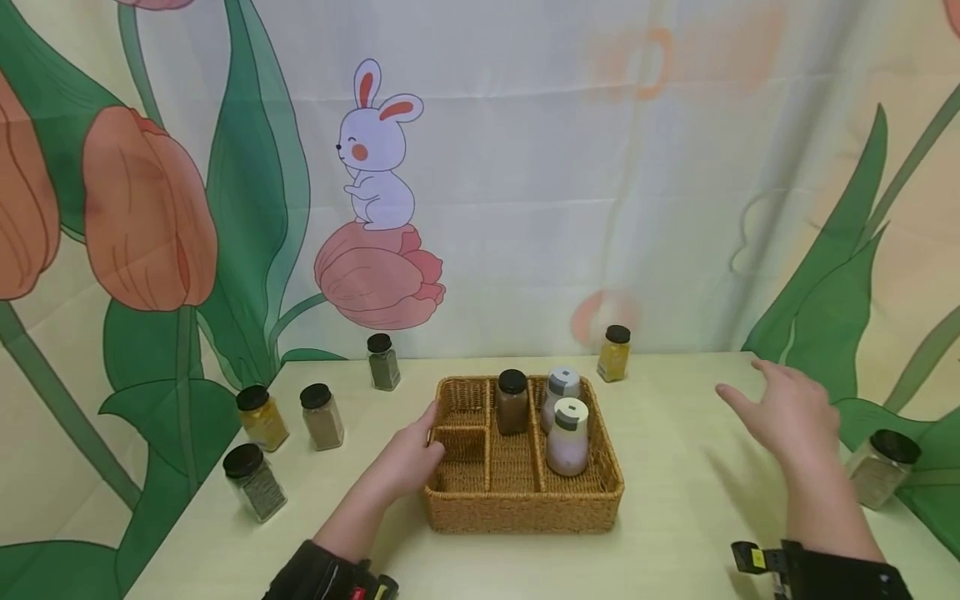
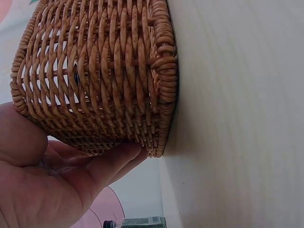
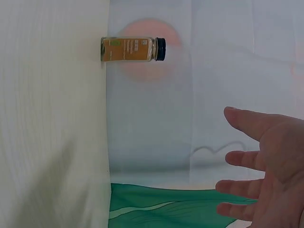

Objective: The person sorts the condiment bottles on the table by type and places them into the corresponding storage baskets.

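A wicker basket [image 1: 525, 512] with several compartments stands on the table. My left hand [image 1: 408, 454] holds its left side, thumb at the upper rim and fingers along the outer wall; in the left wrist view the fingers [image 2: 114, 161] lie against the weave. Inside the basket, a black-capped jar of brown spice [image 1: 513, 404] stands in the middle section. Two white-topped shakers, a front one [image 1: 568, 442] and a rear one [image 1: 561, 387], stand in the right section. My right hand [image 1: 795, 412] is raised over the table's right side, fingers spread, holding nothing.
Left of the basket stand black-capped spice jars: yellow [image 1: 264, 421], beige [image 1: 324, 421], dark green [image 1: 258, 487] and a rear green one [image 1: 384, 367]. A yellow jar [image 1: 615, 358] stands behind the basket; another jar [image 1: 879, 475] is at far right. A printed curtain [image 1: 525, 208] hangs behind.
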Available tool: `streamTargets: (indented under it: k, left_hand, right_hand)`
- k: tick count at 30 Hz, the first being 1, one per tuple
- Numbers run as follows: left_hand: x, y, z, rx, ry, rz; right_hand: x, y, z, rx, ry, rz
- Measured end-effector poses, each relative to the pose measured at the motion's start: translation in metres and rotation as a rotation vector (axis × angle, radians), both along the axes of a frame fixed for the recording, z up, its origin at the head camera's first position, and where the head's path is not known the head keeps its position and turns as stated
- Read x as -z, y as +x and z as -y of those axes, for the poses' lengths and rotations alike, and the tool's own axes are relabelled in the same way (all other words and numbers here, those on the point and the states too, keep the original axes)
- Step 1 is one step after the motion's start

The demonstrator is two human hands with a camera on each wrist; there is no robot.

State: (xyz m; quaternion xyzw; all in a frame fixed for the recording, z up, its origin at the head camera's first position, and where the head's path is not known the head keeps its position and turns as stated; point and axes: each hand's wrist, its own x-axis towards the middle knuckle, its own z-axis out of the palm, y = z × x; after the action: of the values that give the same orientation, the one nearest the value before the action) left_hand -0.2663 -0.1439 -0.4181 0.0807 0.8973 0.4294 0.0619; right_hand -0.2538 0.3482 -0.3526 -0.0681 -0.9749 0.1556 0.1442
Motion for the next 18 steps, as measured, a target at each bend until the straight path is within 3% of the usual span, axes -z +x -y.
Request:
streamTargets:
  k: [10, 18]
  left_hand:
    - [0.001, 0.0, -0.001, 0.002, -0.003, -0.003]
    - [-0.001, 0.001, 0.0, -0.007, 0.0, 0.007]
  right_hand:
    - [-0.001, 0.015, -0.032, 0.123, -0.044, 0.054]
    - [0.006, 0.017, -0.051, 0.196, -0.04, 0.091]
